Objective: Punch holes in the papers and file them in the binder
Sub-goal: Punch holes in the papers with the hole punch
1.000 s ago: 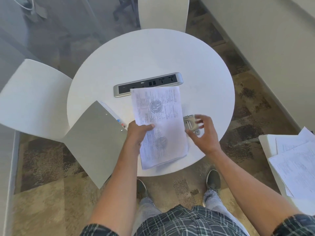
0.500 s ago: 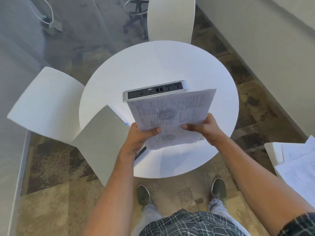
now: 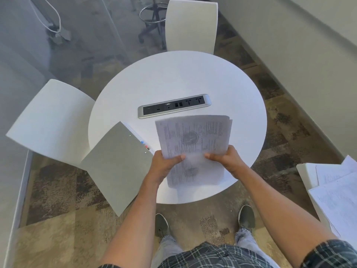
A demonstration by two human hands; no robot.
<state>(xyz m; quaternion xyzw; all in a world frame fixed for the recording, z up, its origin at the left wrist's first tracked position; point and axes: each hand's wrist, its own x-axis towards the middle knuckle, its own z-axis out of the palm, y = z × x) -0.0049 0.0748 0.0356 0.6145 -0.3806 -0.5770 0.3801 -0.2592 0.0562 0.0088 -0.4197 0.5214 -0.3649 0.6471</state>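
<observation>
Both hands hold a stack of printed papers (image 3: 195, 136) upright over the near part of the round white table (image 3: 177, 78). My left hand (image 3: 166, 163) grips its lower left edge and my right hand (image 3: 228, 159) its lower right edge. One more printed sheet (image 3: 195, 176) lies flat on the table under my hands. The grey binder (image 3: 116, 163) sits open at the table's left edge, its cover hanging past the rim. The hole punch is hidden behind the papers.
A silver power strip (image 3: 173, 106) is set into the table's middle. White chairs stand at the left (image 3: 50, 120) and far side (image 3: 191, 26). More loose papers (image 3: 336, 194) lie on a white surface at the right. A wall runs along the right.
My right hand left the hole punch and took the stack's right edge. The papers turned from portrait to landscape and are held up in both hands.
</observation>
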